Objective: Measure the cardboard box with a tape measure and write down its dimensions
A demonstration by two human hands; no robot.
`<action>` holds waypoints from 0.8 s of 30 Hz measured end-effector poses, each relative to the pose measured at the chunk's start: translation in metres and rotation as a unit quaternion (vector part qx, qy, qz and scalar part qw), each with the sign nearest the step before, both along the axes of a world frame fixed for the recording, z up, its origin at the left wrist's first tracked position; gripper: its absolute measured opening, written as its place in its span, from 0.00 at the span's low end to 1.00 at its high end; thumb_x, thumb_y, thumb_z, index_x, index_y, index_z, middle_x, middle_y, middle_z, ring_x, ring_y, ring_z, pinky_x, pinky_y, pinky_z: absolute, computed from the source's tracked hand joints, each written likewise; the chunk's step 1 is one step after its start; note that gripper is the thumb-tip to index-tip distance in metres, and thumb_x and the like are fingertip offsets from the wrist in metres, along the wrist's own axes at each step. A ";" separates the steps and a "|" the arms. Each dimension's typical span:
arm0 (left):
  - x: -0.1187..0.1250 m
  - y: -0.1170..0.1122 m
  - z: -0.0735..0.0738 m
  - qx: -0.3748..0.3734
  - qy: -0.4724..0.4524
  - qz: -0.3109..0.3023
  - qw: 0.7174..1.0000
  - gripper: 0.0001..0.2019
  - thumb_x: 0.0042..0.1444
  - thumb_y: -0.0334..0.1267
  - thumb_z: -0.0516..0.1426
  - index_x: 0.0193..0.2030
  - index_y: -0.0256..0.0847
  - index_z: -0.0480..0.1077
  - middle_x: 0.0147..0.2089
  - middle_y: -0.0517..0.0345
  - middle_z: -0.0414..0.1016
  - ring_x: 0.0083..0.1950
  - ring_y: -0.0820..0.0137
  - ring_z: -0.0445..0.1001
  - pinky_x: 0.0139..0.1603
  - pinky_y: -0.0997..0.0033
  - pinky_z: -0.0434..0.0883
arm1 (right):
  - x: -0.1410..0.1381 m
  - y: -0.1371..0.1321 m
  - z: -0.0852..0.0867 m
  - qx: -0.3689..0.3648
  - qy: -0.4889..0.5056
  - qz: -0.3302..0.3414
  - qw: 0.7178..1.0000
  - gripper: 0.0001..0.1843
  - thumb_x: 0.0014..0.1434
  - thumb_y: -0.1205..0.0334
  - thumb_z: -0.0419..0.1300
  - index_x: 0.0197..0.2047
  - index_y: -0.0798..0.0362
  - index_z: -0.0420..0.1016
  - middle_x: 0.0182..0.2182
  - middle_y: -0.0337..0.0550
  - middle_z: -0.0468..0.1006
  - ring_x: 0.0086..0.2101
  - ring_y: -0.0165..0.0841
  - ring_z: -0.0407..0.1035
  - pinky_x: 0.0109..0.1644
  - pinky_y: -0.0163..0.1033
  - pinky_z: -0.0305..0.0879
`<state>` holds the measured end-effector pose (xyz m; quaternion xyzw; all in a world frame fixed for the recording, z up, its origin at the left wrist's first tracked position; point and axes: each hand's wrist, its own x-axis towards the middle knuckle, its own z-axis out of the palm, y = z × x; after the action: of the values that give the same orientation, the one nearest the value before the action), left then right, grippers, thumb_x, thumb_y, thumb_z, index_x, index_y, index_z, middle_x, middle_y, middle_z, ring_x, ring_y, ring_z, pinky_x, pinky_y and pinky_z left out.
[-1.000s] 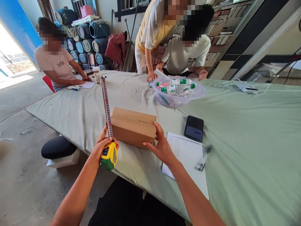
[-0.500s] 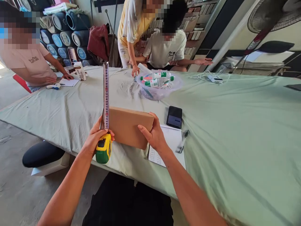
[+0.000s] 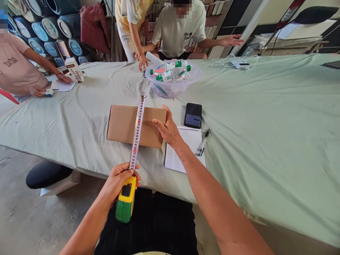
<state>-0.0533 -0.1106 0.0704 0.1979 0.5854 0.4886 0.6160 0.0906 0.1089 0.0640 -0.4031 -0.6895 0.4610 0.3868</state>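
Note:
A brown cardboard box (image 3: 122, 124) lies flat on the green-covered table (image 3: 252, 117). My left hand (image 3: 118, 180) grips a yellow and green tape measure (image 3: 125, 199) below the table's near edge. Its blade (image 3: 137, 131) runs out over the top of the box toward the far side. My right hand (image 3: 166, 128) hovers at the box's right end with fingers apart, holding nothing.
To the right of the box lie a printed sheet (image 3: 183, 150), a pen (image 3: 203, 142) and a black phone (image 3: 193, 115). A clear bowl of bottles (image 3: 172, 76) stands behind. Three other people are at the far side and left. A power strip (image 3: 239, 63) lies far right.
The box went from standing tilted under my right hand to lying flat. My left hand drew back and swung the blade from upright beside the box to lying across it. My right hand let go.

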 end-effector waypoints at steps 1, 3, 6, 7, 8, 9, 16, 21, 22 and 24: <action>0.002 -0.001 0.000 -0.004 -0.002 -0.002 1.000 0.18 0.49 0.45 0.67 0.43 0.34 0.75 0.30 0.52 0.79 0.29 0.66 0.78 0.31 0.70 0.72 | 0.000 -0.001 0.000 0.003 -0.002 0.003 1.000 0.52 0.53 0.25 0.57 0.71 0.44 0.50 0.61 0.52 0.71 0.59 0.51 0.66 0.63 0.60 0.63; 0.005 -0.004 0.002 -0.013 0.001 -0.007 1.000 0.18 0.50 0.45 0.67 0.42 0.34 0.76 0.30 0.51 0.79 0.29 0.66 0.78 0.31 0.70 0.72 | 0.001 -0.003 0.000 0.005 -0.002 0.006 1.000 0.53 0.53 0.26 0.57 0.72 0.43 0.47 0.62 0.51 0.69 0.60 0.51 0.65 0.64 0.60 0.63; 0.008 -0.010 0.004 -0.022 0.010 -0.017 1.000 0.17 0.51 0.45 0.66 0.42 0.34 0.76 0.31 0.50 0.79 0.29 0.66 0.78 0.32 0.70 0.73 | 0.002 -0.006 0.000 0.002 0.005 0.005 1.000 0.51 0.54 0.26 0.58 0.72 0.42 0.49 0.63 0.51 0.68 0.59 0.50 0.66 0.61 0.59 0.66; 0.008 -0.012 0.005 -0.023 0.016 -0.017 0.999 0.17 0.51 0.45 0.66 0.42 0.34 0.76 0.31 0.50 0.80 0.29 0.66 0.78 0.32 0.70 0.73 | 0.002 -0.007 0.000 0.000 0.009 0.006 1.000 0.50 0.54 0.26 0.58 0.71 0.42 0.49 0.63 0.51 0.68 0.58 0.50 0.66 0.60 0.59 0.67; 0.009 -0.014 0.005 -0.024 0.023 -0.016 0.999 0.17 0.52 0.45 0.66 0.42 0.34 0.76 0.31 0.50 0.80 0.30 0.66 0.78 0.32 0.70 0.73 | 0.002 -0.008 -0.001 -0.001 0.013 0.007 1.000 0.50 0.54 0.26 0.58 0.71 0.41 0.50 0.63 0.50 0.68 0.58 0.49 0.67 0.58 0.59 0.68; 0.010 -0.016 0.005 -0.025 0.028 -0.013 0.999 0.17 0.52 0.45 0.66 0.43 0.34 0.76 0.31 0.50 0.80 0.30 0.66 0.78 0.33 0.69 0.73 | 0.002 -0.008 -0.001 -0.001 0.017 0.007 1.000 0.49 0.54 0.26 0.58 0.71 0.40 0.51 0.63 0.50 0.68 0.58 0.49 0.67 0.57 0.58 0.69; 0.019 -0.017 -0.003 -0.040 0.066 0.000 0.997 0.18 0.50 0.46 0.66 0.42 0.34 0.75 0.31 0.52 0.79 0.29 0.66 0.78 0.31 0.70 0.73 | 0.000 -0.003 -0.006 0.015 0.020 -0.005 1.000 0.47 0.54 0.26 0.56 0.69 0.40 0.53 0.62 0.49 0.69 0.58 0.50 0.66 0.58 0.58 0.68; 0.024 -0.014 -0.009 -0.058 0.097 0.002 0.994 0.17 0.49 0.44 0.64 0.41 0.34 0.75 0.30 0.52 0.79 0.30 0.65 0.79 0.32 0.70 0.73 | -0.002 0.001 -0.006 0.015 0.015 -0.010 1.000 0.46 0.55 0.25 0.55 0.69 0.41 0.53 0.62 0.49 0.68 0.56 0.49 0.68 0.60 0.58 0.67; 0.025 -0.014 -0.010 -0.057 0.108 0.006 0.993 0.17 0.49 0.44 0.64 0.41 0.33 0.75 0.30 0.52 0.79 0.30 0.65 0.79 0.32 0.70 0.73 | -0.002 0.001 -0.006 0.017 0.016 -0.011 1.000 0.46 0.55 0.25 0.55 0.68 0.41 0.53 0.63 0.48 0.68 0.57 0.48 0.68 0.60 0.58 0.67; 0.026 -0.014 -0.010 -0.051 0.132 0.014 0.990 0.17 0.50 0.44 0.63 0.42 0.34 0.75 0.31 0.52 0.80 0.30 0.65 0.79 0.30 0.71 0.72 | -0.003 0.003 -0.008 0.022 0.023 -0.012 0.999 0.45 0.56 0.25 0.54 0.68 0.40 0.53 0.63 0.47 0.68 0.57 0.48 0.67 0.60 0.57 0.67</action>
<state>-0.0273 -0.1244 0.0601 0.2208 0.6881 0.4364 0.5360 0.0877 0.1117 0.0565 -0.3921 -0.6858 0.4502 0.4162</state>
